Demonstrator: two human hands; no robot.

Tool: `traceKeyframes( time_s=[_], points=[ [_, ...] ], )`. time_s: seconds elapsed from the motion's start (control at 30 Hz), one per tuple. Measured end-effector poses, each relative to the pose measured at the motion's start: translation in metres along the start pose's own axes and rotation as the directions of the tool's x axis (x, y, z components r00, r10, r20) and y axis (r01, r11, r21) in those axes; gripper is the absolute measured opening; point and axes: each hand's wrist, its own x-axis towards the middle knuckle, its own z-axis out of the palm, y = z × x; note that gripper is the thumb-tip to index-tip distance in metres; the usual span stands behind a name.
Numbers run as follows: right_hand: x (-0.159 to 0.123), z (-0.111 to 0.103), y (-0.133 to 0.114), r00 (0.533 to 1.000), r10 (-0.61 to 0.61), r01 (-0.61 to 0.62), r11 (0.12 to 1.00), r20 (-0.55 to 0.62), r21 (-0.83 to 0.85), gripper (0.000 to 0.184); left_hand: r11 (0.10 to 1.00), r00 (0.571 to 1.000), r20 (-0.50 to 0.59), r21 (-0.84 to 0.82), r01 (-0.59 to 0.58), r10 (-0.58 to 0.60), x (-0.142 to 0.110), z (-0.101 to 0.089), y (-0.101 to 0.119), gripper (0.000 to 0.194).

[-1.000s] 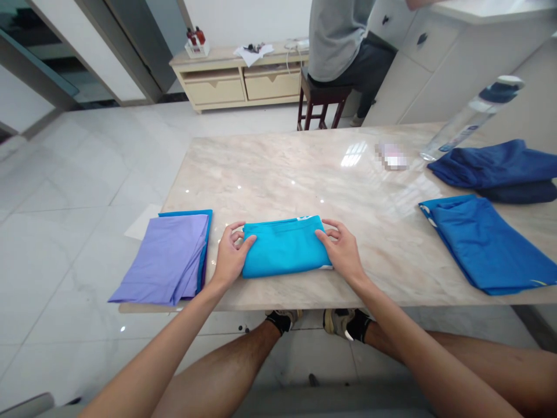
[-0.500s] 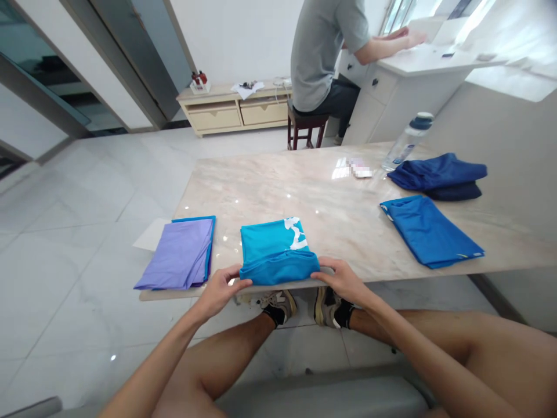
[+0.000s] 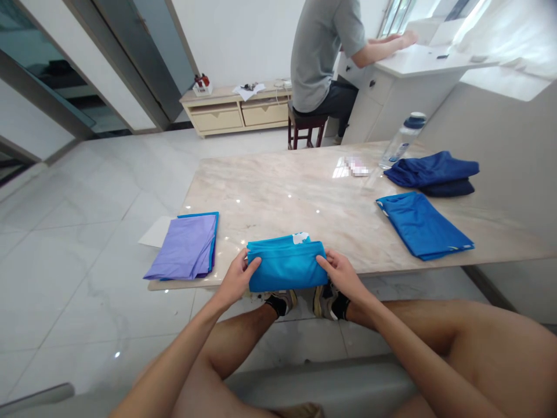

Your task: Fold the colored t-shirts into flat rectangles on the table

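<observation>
A folded turquoise cloth garment (image 3: 287,267) with a white print near its far edge is at the table's front edge, its near part hanging in front. My left hand (image 3: 237,276) pinches its left side, thumb on top. At the right side, my right hand (image 3: 342,270) grips it the same way, thumb on the face of the fabric. The fingers beneath the cloth are partly hidden. Left of my left hand lies a folded purple cloth (image 3: 185,247) over a blue one. Off to the right rests a folded blue garment (image 3: 424,226).
On the marble-patterned table (image 3: 261,186), a clear water bottle (image 3: 400,142) stands at the far right beside a crumpled navy cloth (image 3: 435,171). A person in a grey shirt (image 3: 324,55) sits on a stool at a white desk. A low cabinet (image 3: 239,113) stands by the wall.
Both hands have lifted the near folded part of the turquoise garment and turned it away from me, covering most of the white print.
</observation>
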Motion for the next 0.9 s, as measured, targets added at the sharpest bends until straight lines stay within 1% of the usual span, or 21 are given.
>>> traceKeyframes(
  time_s=[0.07,0.13,0.2,0.27,0.33,0.4,0.5,0.57,0.6,0.67,0.73,0.77,0.8,0.83,0.87,0.9],
  points=[
    [0.019,0.007,0.008,0.996,0.075,-0.074,0.997,-0.040,0.019,0.067,0.997,0.997,-0.040,-0.027,0.072,-0.073,0.016,0.003,-0.010,0.060],
    [0.036,0.012,0.015,0.985,0.118,-0.122,0.992,-0.129,-0.024,0.067,0.992,0.987,-0.097,-0.014,0.124,-0.125,0.028,0.003,-0.022,0.059],
    [0.048,0.015,0.019,0.964,0.115,-0.140,0.986,-0.238,-0.092,0.064,0.986,0.973,-0.170,0.031,0.162,-0.155,0.037,0.002,-0.034,0.059],
    [0.056,0.016,0.020,0.946,0.097,-0.149,0.977,-0.311,-0.150,0.062,0.976,0.956,-0.223,0.068,0.208,-0.188,0.044,-0.001,-0.043,0.060],
    [0.061,0.016,0.018,0.935,0.090,-0.169,0.963,-0.343,-0.209,0.061,0.966,0.943,-0.253,0.085,0.246,-0.218,0.048,-0.005,-0.047,0.062],
    [0.063,0.015,0.014,0.931,0.091,-0.191,0.947,-0.355,-0.257,0.060,0.956,0.936,-0.285,0.146,0.256,-0.207,0.050,-0.009,-0.047,0.060],
    [0.064,0.014,0.011,0.932,0.091,-0.200,0.936,-0.350,-0.289,0.062,0.921,0.937,-0.325,0.312,0.235,-0.130,0.051,-0.013,-0.044,0.063],
    [0.065,0.013,0.011,0.933,0.078,-0.204,0.920,-0.352,-0.336,0.064,0.876,0.933,-0.350,0.419,0.238,-0.086,0.051,-0.014,-0.043,0.065],
    [0.065,0.013,0.011,0.932,0.064,-0.207,0.902,-0.355,-0.379,0.064,0.841,0.928,-0.366,0.478,0.253,-0.071,0.051,-0.015,-0.043,0.065],
    [0.067,0.011,0.010,0.933,0.029,-0.211,0.851,-0.360,-0.480,0.064,0.736,0.915,-0.402,0.611,0.293,-0.031,0.050,-0.014,-0.043,0.063],
    [0.066,0.010,0.004,0.932,-0.040,-0.196,0.784,-0.361,-0.590,0.062,0.624,0.909,-0.410,0.729,0.281,0.070,0.047,-0.010,-0.038,0.051],
    [0.064,0.011,0.000,0.927,-0.098,-0.175,0.741,-0.362,-0.649,0.060,0.579,0.908,-0.391,0.780,0.239,0.151,0.044,-0.006,-0.035,0.044],
    [0.061,0.013,-0.006,0.918,-0.172,-0.146,0.691,-0.357,-0.708,0.059,0.538,0.905,-0.348,0.825,0.172,0.245,0.040,0.000,-0.030,0.039],
    [0.057,0.017,-0.011,0.910,-0.251,-0.103,0.634,-0.331,-0.766,0.057,0.496,0.899,-0.276,0.865,0.079,0.339,0.037,0.007,-0.026,0.036],
    [0.053,0.021,-0.016,0.905,-0.326,-0.041,0.573,-0.273,-0.819,0.055,0.449,0.892,-0.179,0.893,-0.031,0.416,0.033,0.016,-0.023,0.035],
    [0.048,0.027,-0.020,0.906,-0.382,0.044,0.511,-0.181,-0.858,0.052,0.402,0.884,-0.067,0.904,-0.143,0.463,0.031,0.026,-0.021,0.037]
  ],
)
